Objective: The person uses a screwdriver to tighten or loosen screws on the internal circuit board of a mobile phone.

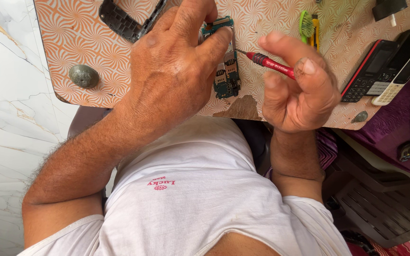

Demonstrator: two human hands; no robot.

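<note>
My left hand presses down on a green phone circuit board that lies on the orange patterned tabletop; the fingers cover the board's upper part. My right hand grips a small red-handled screwdriver, whose thin tip touches the board's right edge. A dark phone frame lies just beyond my left hand, partly hidden by it.
Three keypad phones, red-black, black and white, lie at the table's right end. A green brush and a yellow tool sit at the far edge. A round metal knob is at the left. Marble floor lies left, purple cloth right.
</note>
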